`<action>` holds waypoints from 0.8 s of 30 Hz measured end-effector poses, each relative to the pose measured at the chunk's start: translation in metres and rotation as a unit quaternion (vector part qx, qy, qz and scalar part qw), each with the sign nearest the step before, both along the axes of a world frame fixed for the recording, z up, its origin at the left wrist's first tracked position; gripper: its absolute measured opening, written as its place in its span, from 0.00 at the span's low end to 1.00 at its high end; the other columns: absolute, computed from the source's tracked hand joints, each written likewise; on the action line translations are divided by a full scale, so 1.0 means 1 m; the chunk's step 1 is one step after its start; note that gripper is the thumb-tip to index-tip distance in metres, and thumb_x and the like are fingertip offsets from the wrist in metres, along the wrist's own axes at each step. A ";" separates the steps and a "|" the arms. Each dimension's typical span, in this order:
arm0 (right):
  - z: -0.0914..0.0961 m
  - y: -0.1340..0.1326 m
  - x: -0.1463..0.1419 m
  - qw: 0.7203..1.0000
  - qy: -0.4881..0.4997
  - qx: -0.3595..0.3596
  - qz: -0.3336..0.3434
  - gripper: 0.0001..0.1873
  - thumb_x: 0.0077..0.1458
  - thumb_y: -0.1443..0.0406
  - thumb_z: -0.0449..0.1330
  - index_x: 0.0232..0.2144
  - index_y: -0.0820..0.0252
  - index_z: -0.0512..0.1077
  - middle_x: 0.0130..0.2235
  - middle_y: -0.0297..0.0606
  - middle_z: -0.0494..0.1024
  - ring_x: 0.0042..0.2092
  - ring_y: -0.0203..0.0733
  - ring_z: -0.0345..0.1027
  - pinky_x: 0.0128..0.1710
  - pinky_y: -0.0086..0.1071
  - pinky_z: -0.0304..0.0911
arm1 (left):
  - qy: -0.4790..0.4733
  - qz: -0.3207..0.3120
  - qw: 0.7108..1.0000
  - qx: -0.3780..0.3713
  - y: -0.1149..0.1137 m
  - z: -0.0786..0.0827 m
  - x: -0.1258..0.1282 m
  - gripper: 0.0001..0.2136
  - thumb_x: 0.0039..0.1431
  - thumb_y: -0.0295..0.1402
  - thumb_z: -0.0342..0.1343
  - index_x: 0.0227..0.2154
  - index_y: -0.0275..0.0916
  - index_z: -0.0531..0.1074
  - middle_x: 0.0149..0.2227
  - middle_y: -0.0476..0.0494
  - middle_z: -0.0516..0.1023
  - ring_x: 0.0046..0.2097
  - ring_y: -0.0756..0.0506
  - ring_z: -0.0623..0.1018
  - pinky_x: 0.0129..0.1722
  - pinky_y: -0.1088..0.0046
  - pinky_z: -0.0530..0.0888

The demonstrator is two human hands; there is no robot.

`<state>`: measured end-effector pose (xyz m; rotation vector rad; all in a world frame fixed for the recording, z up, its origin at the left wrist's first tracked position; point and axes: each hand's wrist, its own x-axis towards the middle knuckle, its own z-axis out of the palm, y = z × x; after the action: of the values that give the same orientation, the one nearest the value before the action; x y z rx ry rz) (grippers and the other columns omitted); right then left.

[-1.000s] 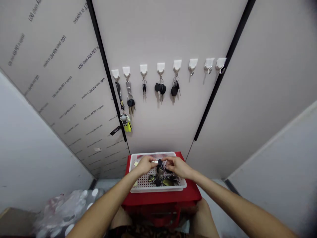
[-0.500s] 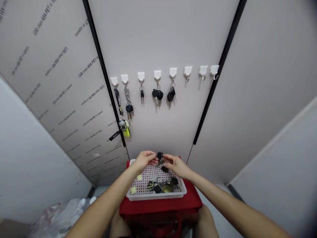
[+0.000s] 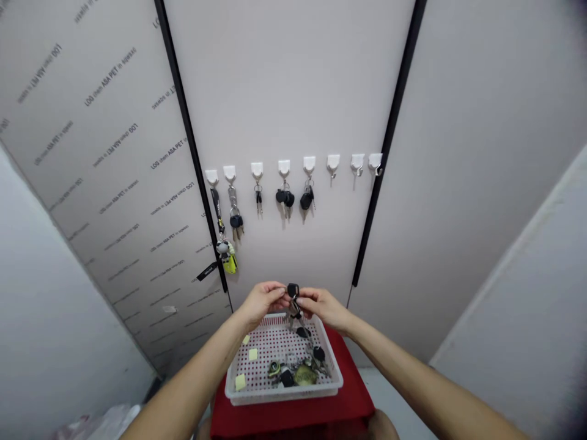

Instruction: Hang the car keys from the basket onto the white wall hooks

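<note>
My left hand (image 3: 262,301) and my right hand (image 3: 321,304) meet above the far end of a white perforated basket (image 3: 257,394). Both pinch a bunch of black-headed keys (image 3: 293,299), whose lower keys dangle between them. More keys and fobs (image 3: 298,365) lie in the basket's right half, with small yellow squares (image 3: 240,382) at its left. On the wall above runs a row of white hooks (image 3: 332,162). The left five carry keys (image 3: 284,197); the right three hang bare.
The basket rests on a red stool or box (image 3: 293,415) against a pale panel wall with black vertical strips (image 3: 384,146). A long key strap with a yellow charm (image 3: 228,256) hangs from the leftmost hook. A plastic bag (image 3: 92,428) lies at lower left.
Both hands have lifted the black key bunch out of the basket and now hold it above the basket's far rim. The view has tilted up, so the hooks sit lower in frame.
</note>
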<state>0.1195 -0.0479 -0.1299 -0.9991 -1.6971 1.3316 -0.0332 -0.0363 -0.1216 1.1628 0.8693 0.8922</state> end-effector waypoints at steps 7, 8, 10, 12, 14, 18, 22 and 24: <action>0.036 0.005 0.018 0.994 -0.046 0.048 -0.087 0.08 0.35 0.63 0.54 0.19 0.65 0.65 0.17 0.28 0.63 0.19 0.26 0.53 0.21 0.23 0.51 | 0.104 0.063 0.977 0.176 0.000 0.033 0.011 0.04 0.37 0.29 0.51 0.19 0.33 0.66 0.17 0.51 0.67 0.22 0.55 0.66 0.25 0.79 0.63; 0.047 0.007 0.022 0.992 -0.055 0.061 -0.098 0.08 0.35 0.64 0.54 0.18 0.65 0.65 0.16 0.28 0.63 0.19 0.26 0.53 0.21 0.23 0.51 | 0.120 0.071 0.969 0.206 0.001 0.039 0.014 0.04 0.37 0.28 0.51 0.19 0.33 0.66 0.17 0.51 0.67 0.22 0.55 0.66 0.26 0.79 0.63; 0.071 0.011 0.031 0.984 -0.069 0.091 -0.137 0.07 0.35 0.64 0.53 0.17 0.65 0.65 0.15 0.28 0.63 0.18 0.27 0.53 0.20 0.23 0.52 | 0.148 0.085 0.951 0.259 0.004 0.053 0.021 0.04 0.38 0.27 0.49 0.21 0.34 0.66 0.19 0.51 0.68 0.24 0.54 0.66 0.26 0.79 0.64; 0.097 0.018 0.039 0.969 -0.066 0.129 -0.198 0.07 0.35 0.64 0.53 0.18 0.65 0.65 0.14 0.28 0.62 0.17 0.26 0.53 0.19 0.24 0.52 | 0.171 0.094 0.928 0.318 0.008 0.070 0.031 0.06 0.38 0.25 0.48 0.24 0.34 0.66 0.23 0.49 0.69 0.26 0.54 0.67 0.28 0.79 0.64; 0.122 0.027 0.045 0.949 -0.050 0.173 -0.260 0.07 0.35 0.64 0.53 0.18 0.65 0.65 0.14 0.28 0.62 0.16 0.26 0.52 0.18 0.23 0.52 | 0.199 0.092 0.898 0.382 0.010 0.089 0.043 0.10 0.39 0.24 0.47 0.29 0.35 0.66 0.29 0.47 0.70 0.28 0.54 0.68 0.30 0.79 0.64; 0.158 0.053 0.055 0.904 -0.019 0.257 -0.342 0.08 0.35 0.65 0.52 0.19 0.66 0.66 0.16 0.30 0.64 0.17 0.27 0.54 0.17 0.23 0.53 | 0.272 0.124 0.826 0.479 0.011 0.123 0.069 0.17 0.40 0.26 0.47 0.38 0.37 0.62 0.39 0.44 0.66 0.32 0.52 0.68 0.34 0.77 0.64; 0.176 0.079 0.061 0.858 -0.048 0.295 -0.416 0.09 0.36 0.64 0.51 0.20 0.66 0.67 0.18 0.33 0.66 0.19 0.28 0.56 0.19 0.24 0.56 | 0.339 0.158 0.772 0.514 0.018 0.144 0.088 0.20 0.41 0.28 0.46 0.42 0.35 0.58 0.41 0.42 0.65 0.36 0.49 0.68 0.38 0.74 0.63; 0.182 0.087 0.062 0.835 -0.082 0.305 -0.451 0.09 0.36 0.65 0.51 0.21 0.65 0.67 0.19 0.34 0.67 0.20 0.30 0.58 0.22 0.25 0.57 | 0.376 0.170 0.755 0.509 0.023 0.148 0.092 0.19 0.41 0.29 0.46 0.41 0.34 0.58 0.40 0.40 0.65 0.37 0.47 0.67 0.38 0.73 0.62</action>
<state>0.1812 0.0393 0.0520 -1.2777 -1.3067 0.0738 0.0588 -0.0137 0.0267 2.4943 1.3131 1.2749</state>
